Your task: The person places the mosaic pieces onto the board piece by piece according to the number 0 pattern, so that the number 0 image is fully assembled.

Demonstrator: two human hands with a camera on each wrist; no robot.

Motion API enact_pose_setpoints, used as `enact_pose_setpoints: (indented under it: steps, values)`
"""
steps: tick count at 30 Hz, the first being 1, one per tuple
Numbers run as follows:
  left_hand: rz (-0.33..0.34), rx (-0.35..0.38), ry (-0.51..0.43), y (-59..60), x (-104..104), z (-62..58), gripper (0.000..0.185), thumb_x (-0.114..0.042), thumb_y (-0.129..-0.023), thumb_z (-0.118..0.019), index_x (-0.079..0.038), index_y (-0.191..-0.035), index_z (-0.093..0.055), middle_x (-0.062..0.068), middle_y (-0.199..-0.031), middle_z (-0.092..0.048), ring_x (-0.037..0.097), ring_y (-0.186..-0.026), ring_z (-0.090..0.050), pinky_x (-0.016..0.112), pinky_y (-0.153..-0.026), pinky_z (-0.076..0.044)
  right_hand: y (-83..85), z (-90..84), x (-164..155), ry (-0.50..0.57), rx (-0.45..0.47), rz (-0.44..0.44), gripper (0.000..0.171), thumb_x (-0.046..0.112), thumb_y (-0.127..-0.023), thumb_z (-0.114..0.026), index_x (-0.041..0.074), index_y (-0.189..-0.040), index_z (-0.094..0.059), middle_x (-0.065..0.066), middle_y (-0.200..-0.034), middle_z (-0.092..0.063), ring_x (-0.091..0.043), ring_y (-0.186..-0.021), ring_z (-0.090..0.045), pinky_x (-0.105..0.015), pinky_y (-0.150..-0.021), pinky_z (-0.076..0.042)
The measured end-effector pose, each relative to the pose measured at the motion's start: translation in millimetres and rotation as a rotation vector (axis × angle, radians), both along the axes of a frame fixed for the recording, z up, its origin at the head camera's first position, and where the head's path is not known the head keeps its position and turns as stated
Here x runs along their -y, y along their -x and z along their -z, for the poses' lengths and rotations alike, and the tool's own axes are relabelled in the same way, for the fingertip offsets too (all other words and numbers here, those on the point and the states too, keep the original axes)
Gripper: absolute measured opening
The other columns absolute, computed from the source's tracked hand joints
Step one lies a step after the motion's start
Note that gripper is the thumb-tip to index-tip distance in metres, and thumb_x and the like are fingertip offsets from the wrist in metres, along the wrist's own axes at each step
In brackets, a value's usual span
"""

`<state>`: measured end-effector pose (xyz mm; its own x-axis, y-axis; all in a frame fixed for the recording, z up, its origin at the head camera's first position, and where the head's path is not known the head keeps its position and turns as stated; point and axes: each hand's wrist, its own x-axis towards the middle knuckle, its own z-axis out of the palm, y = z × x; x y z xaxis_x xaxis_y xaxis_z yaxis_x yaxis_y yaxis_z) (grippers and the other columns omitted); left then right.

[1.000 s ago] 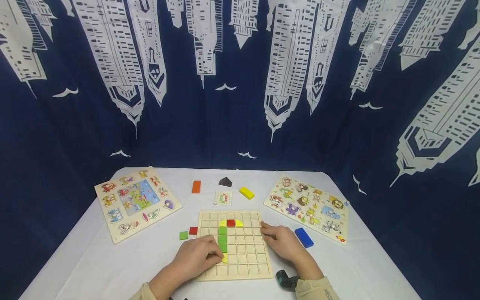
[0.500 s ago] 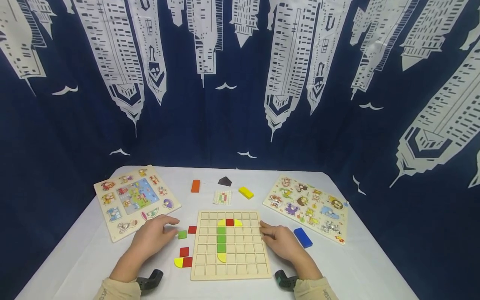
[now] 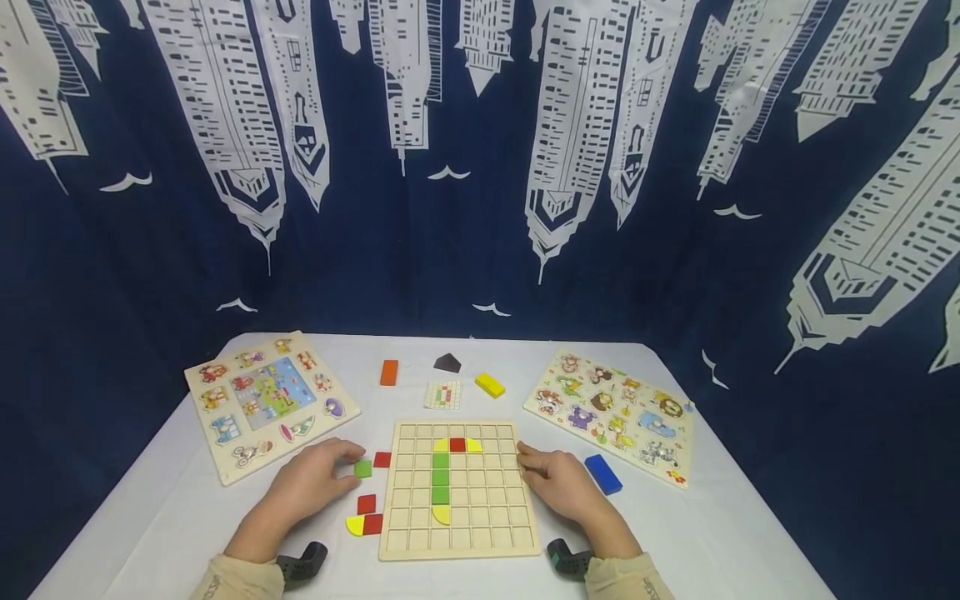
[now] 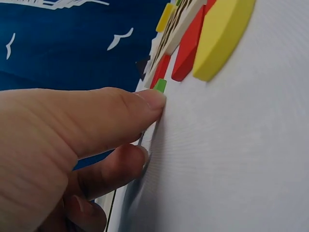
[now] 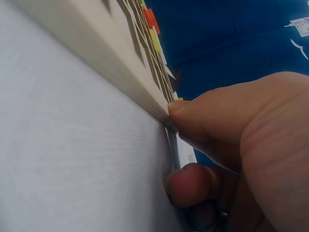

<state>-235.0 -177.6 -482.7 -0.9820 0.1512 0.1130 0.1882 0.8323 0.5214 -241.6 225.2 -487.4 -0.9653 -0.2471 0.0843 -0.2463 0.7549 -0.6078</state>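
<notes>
A wooden grid board (image 3: 487, 533) lies in the middle of the table in the head view. It bears three green square tiles (image 3: 440, 477) in a column, a red square tile (image 3: 457, 445) at the top and several yellow rounded tiles (image 3: 442, 515). My left hand (image 3: 311, 479) is left of the board, thumb and index finger spread at the left side of a loose green square tile (image 3: 363, 469). In the left wrist view the thumb (image 4: 120, 113) partly hides that tile (image 4: 160, 85). My right hand (image 3: 562, 483) touches the board's right edge, its thumb (image 5: 207, 116) against the side.
Loose red tiles (image 3: 366, 504) and a yellow rounded tile (image 3: 355, 525) lie left of the board. Behind it are a small pattern card (image 3: 442, 395) and orange (image 3: 388, 372), yellow (image 3: 490, 385) and dark pieces (image 3: 447, 362). Picture puzzles (image 3: 217, 458) (image 3: 536, 404) flank these; a blue block (image 3: 603, 474) lies right.
My left hand has left the yellow rounded tile on the board and moved left to the loose green tile, its fingers now closer around it. The right hand stays at the board's edge.
</notes>
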Motion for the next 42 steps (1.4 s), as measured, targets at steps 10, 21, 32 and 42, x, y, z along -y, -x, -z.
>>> enact_pose_setpoints:
  steps: [10,21,32,42]
  values:
    - [-0.014,-0.001,-0.001,0.7,-3.0,1.2,0.033,-0.019,-0.083,-0.085,-0.021,-0.114,-0.075,-0.002,-0.116,-0.074,0.025,-0.114,-0.068,0.049,-0.095,-0.054,-1.2,-1.1,0.5,-0.005,-0.01,0.006,0.032,0.017,-0.097,-0.07,0.01,-0.128,-0.072,0.0,-0.147,-0.06,-0.034,-0.138,-0.053,-0.054,-0.112,-0.041]
    - [-0.024,-0.01,0.015,-1.0,-5.3,-0.4,0.033,-0.017,-0.082,-0.085,-0.02,-0.113,-0.076,0.0,-0.117,-0.074,0.027,-0.114,-0.069,0.049,-0.095,-0.054,-0.7,-0.2,0.4,-0.009,-0.001,0.009,0.033,0.015,-0.096,-0.071,0.009,-0.129,-0.072,0.0,-0.147,-0.059,-0.035,-0.139,-0.053,-0.055,-0.113,-0.04]
    - [-0.036,-0.03,0.039,-1.7,-3.7,-3.9,0.033,-0.019,-0.082,-0.085,-0.019,-0.114,-0.076,-0.004,-0.107,-0.073,0.02,-0.102,-0.07,0.043,-0.085,-0.056,0.4,1.1,-0.2,0.008,0.001,-0.004,0.034,0.014,-0.095,-0.071,0.007,-0.128,-0.072,-0.002,-0.147,-0.06,-0.036,-0.139,-0.052,-0.055,-0.113,-0.04]
    - [-0.028,-0.045,0.007,-2.4,-8.8,-6.1,0.033,-0.021,-0.083,-0.085,-0.02,-0.114,-0.076,-0.004,-0.111,-0.074,0.022,-0.107,-0.069,0.046,-0.09,-0.055,0.3,1.2,-0.5,0.009,-0.001,-0.005,0.034,0.014,-0.095,-0.071,0.007,-0.128,-0.072,-0.002,-0.147,-0.059,-0.036,-0.139,-0.053,-0.055,-0.113,-0.04]
